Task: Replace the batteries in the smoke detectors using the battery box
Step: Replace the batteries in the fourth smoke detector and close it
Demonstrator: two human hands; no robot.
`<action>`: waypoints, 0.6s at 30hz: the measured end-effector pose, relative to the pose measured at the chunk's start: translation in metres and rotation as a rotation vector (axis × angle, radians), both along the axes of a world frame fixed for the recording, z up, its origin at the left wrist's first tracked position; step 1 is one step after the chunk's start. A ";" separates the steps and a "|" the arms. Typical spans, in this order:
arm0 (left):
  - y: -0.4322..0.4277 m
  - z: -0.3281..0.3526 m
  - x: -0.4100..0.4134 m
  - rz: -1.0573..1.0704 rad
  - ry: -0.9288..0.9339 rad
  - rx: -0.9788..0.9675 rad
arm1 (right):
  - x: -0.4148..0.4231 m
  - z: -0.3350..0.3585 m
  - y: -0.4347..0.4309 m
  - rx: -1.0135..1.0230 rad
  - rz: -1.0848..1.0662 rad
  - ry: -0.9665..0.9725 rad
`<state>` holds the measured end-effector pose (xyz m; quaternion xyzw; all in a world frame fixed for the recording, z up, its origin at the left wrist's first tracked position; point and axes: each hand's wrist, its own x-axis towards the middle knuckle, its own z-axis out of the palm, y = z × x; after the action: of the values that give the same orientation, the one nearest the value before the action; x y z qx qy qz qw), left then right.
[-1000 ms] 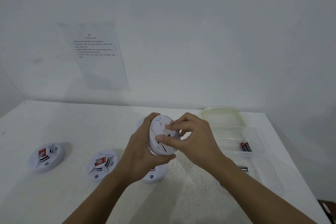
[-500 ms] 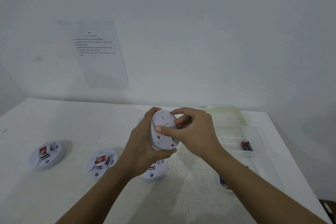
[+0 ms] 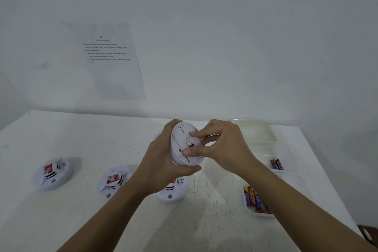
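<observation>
White wall (image 3: 225, 47) backs the bench (image 3: 214, 227), and the clear battery box (image 3: 291, 156) lies along its right edge, with batteries (image 3: 253, 197) in the near compartment. Above mid-bench the left hand (image 3: 163, 161) grips a smoke detector (image 3: 181, 143) tipped on edge, fingers curled round its rim. The right hand (image 3: 227, 149) pinches at its back with thumb and fingertips. Three more detectors (image 3: 113, 181) lie in a row to the left, the nearest just under the held one. Bare bench shows at front between the forearms.

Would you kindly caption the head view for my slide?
Left hand holds a detector on edge; right hand pinches at its back.
</observation>
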<state>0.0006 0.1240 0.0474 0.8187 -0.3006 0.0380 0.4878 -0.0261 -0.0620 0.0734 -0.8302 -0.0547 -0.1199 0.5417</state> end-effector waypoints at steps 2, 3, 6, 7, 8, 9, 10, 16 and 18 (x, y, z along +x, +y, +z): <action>0.000 0.003 0.000 -0.007 -0.001 0.003 | 0.001 0.001 0.000 -0.018 0.010 0.002; 0.001 0.005 0.000 -0.014 0.004 0.003 | 0.002 0.002 0.000 -0.016 0.007 -0.004; 0.003 0.008 -0.001 -0.025 0.023 -0.005 | 0.002 0.000 0.003 -0.018 -0.013 -0.031; 0.004 0.009 -0.002 -0.026 0.028 -0.007 | 0.002 -0.001 0.004 -0.025 -0.020 -0.042; 0.004 0.009 -0.002 -0.027 0.034 -0.010 | 0.002 -0.002 0.005 -0.032 -0.026 -0.050; 0.005 0.009 -0.002 -0.027 0.043 -0.012 | 0.001 -0.002 0.007 -0.037 -0.031 -0.056; 0.005 0.009 -0.003 -0.027 0.051 -0.016 | 0.001 -0.003 0.007 -0.042 -0.036 -0.060; 0.006 0.010 -0.007 -0.016 0.069 -0.044 | -0.002 0.000 0.008 -0.095 0.004 -0.030; 0.005 0.011 -0.008 -0.010 0.060 -0.054 | -0.003 0.000 0.010 -0.093 -0.012 -0.023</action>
<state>-0.0072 0.1289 0.0582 0.8045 -0.2888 0.0193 0.5186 -0.0295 -0.0520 0.0738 -0.8534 -0.0611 -0.1299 0.5012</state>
